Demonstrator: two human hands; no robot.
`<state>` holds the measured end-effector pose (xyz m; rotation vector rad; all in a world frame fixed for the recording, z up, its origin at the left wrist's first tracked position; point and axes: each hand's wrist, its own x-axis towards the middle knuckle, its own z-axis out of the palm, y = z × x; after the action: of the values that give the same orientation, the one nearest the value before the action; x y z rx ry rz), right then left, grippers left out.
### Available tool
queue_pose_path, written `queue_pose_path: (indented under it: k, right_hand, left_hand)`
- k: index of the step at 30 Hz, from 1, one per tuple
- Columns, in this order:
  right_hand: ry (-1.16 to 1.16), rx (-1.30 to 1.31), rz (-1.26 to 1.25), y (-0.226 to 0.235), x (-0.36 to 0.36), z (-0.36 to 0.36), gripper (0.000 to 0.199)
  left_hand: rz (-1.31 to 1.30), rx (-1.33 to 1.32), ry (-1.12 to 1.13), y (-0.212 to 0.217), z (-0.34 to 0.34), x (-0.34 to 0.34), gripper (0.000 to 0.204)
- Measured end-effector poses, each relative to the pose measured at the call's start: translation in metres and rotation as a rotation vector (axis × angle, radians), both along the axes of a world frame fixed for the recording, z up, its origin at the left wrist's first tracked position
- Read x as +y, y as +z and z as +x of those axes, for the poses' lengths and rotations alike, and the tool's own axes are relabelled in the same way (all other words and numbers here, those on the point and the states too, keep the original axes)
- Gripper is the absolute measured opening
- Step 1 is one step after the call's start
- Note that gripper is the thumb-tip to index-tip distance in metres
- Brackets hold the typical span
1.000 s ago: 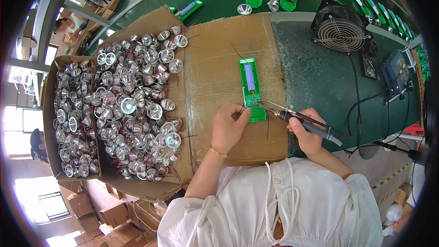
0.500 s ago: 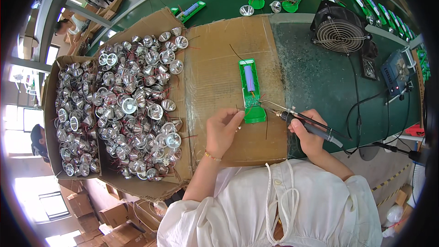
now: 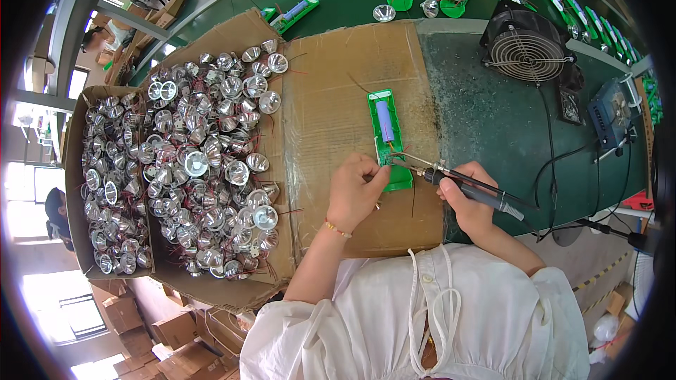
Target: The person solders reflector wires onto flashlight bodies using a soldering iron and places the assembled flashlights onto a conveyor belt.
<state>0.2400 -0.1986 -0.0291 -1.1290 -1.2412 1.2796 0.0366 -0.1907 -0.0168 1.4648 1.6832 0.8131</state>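
A green plastic housing (image 3: pixel 401 134) lies on the cardboard sheet in front of me, a purple battery cell (image 3: pixel 384 121) in its upper half. Lower down in it sits a small circuit board with thin wires, partly covered by my fingers. My left hand (image 3: pixel 357 188) is closed in a pinch at the board's left edge; whatever is between its fingertips is too small to make out. In my right hand (image 3: pixel 466 198) is a soldering iron (image 3: pixel 496 203) with a thin metal tube along it, its tip pointing left at the board.
Cardboard boxes of silvery reflector cups (image 3: pixel 196 163) with red wires stand at left. Several green housings (image 3: pixel 398 1) line the back. A black fan (image 3: pixel 524 53) and a blue soldering station (image 3: pixel 611 114) stand at right, with cables trailing across the green table.
My left hand has moved right and slightly up, its fingertips now at the circuit board. The soldering iron's tip has shifted a little left and down, nearer those fingers.
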Motion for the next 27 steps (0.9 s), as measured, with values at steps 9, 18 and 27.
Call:
queue_pose_path:
  k: [9,18,27]
  right_hand:
    - [-0.048,0.052,-0.057,0.0020,-0.0016,0.0007,0.012]
    - [0.039,-0.017,-0.009,-0.0010,-0.0023,0.0035,0.013]
    - [-0.076,0.052,0.049,0.0001,-0.0073,0.0050,0.015]
  left_hand:
    - [0.016,-0.001,-0.023,-0.0002,-0.0030,-0.0008,0.018]
    - [0.039,-0.034,-0.013,-0.0040,-0.0003,-0.0016,0.018]
    - [0.073,-0.025,-0.030,-0.0082,-0.0037,-0.0014,0.020]
